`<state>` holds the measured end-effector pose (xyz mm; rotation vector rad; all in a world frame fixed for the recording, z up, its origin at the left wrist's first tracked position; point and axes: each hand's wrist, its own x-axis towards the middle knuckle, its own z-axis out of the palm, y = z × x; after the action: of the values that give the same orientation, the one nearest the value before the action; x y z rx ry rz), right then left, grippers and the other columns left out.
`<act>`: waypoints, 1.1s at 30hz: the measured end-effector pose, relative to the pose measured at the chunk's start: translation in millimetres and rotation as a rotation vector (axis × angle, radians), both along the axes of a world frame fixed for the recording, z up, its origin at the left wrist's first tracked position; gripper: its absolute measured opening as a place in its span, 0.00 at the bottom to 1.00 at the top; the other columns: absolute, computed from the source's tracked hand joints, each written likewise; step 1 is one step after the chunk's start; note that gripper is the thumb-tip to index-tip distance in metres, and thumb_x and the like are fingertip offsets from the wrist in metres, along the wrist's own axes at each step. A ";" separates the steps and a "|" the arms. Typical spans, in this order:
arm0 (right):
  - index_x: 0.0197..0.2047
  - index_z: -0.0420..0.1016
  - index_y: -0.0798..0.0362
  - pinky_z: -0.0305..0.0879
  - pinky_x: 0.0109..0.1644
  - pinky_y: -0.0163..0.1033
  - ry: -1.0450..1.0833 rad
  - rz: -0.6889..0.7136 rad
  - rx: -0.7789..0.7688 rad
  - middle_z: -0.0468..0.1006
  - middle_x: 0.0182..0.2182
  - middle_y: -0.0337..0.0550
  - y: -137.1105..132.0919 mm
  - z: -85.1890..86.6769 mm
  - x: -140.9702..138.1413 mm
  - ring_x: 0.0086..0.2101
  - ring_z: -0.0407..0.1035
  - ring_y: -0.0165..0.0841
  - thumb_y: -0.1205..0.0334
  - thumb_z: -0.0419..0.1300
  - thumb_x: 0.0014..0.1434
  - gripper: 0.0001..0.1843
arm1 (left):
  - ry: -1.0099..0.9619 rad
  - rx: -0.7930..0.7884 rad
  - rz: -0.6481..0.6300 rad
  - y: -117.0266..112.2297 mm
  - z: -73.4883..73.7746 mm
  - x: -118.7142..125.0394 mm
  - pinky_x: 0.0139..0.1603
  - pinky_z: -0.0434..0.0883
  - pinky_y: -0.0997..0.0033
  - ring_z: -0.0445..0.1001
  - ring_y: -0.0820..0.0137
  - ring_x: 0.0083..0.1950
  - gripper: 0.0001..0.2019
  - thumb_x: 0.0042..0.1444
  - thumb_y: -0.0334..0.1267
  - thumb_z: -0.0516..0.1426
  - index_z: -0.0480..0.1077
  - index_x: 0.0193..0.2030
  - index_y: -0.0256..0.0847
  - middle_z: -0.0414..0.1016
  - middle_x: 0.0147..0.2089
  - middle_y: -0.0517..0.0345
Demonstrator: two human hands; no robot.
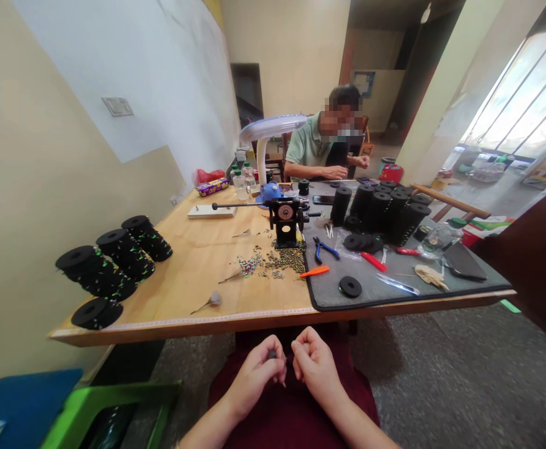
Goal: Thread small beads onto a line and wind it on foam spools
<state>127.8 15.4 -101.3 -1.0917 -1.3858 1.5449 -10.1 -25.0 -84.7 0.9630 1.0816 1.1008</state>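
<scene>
My left hand [257, 368] and my right hand [315, 362] are held close together over my lap, below the front edge of the wooden table [184, 274]. Both have their fingers curled into a pinch. Something small and dark shows between the left fingers, too small to name. What the right fingers hold, if anything, is hidden. On the table ahead stands a small black vise [285, 219] with a long handle, with a scatter of small beads and metal bits [273, 260] before it.
Black spools [114, 262] lie at the table's left, more spools [380, 209] at the back right. A grey mat [394, 280] carries pliers, an orange tool and a black disc. A desk lamp [266, 134] stands behind the vise. Another person [329, 146] sits at the far end.
</scene>
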 end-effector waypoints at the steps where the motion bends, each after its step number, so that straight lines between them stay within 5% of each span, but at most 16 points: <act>1: 0.27 0.57 0.50 0.47 0.17 0.27 -0.001 -0.004 0.006 0.60 0.09 0.26 0.0 -0.4 -0.1 0.12 0.50 0.22 0.49 0.56 0.56 0.16 | 0.040 0.007 -0.002 0.2 1.2 0.4 0.27 0.63 0.75 0.64 0.75 0.24 0.07 0.50 0.32 0.56 0.59 0.27 0.41 0.65 0.22 0.66; 4: 0.27 0.58 0.50 0.47 0.17 0.27 0.002 -0.009 0.017 0.61 0.09 0.26 0.2 -2.5 -0.3 0.12 0.51 0.22 0.50 0.55 0.57 0.15 | 0.142 0.027 0.030 0.5 2.6 2.3 0.27 0.64 0.74 0.64 0.76 0.23 0.12 0.49 0.35 0.59 0.58 0.25 0.41 0.64 0.21 0.67; 13: 0.27 0.58 0.50 0.47 0.17 0.27 -0.016 -0.002 0.036 0.62 0.10 0.26 -0.4 -4.0 1.2 0.12 0.51 0.22 0.51 0.54 0.58 0.14 | 0.163 -0.033 0.038 0.0 4.1 3.3 0.24 0.64 0.76 0.69 0.73 0.22 0.03 0.45 0.29 0.53 0.62 0.26 0.40 0.69 0.20 0.63; 26: 0.28 0.59 0.51 0.47 0.18 0.28 0.010 0.078 -0.036 0.64 0.12 0.28 -0.5 -5.5 -1.8 0.14 0.52 0.22 0.50 0.56 0.57 0.15 | 0.525 0.120 0.117 -1.3 7.9 3.2 0.26 0.59 0.75 0.60 0.75 0.23 0.07 0.50 0.34 0.56 0.70 0.22 0.37 0.68 0.20 0.62; 33: 0.26 0.64 0.53 0.49 0.22 0.29 -0.027 0.172 -0.055 0.65 0.14 0.30 -0.4 5.2 -0.1 0.16 0.54 0.23 0.58 0.57 0.53 0.09 | 0.371 0.057 0.159 1.1 7.2 -5.1 0.27 0.61 0.76 0.62 0.74 0.24 0.05 0.50 0.37 0.58 0.71 0.30 0.38 0.66 0.22 0.64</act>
<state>127.6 15.0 -96.1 -1.0523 -1.4962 1.7049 -15.2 -23.9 -77.5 1.1727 1.4543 1.1110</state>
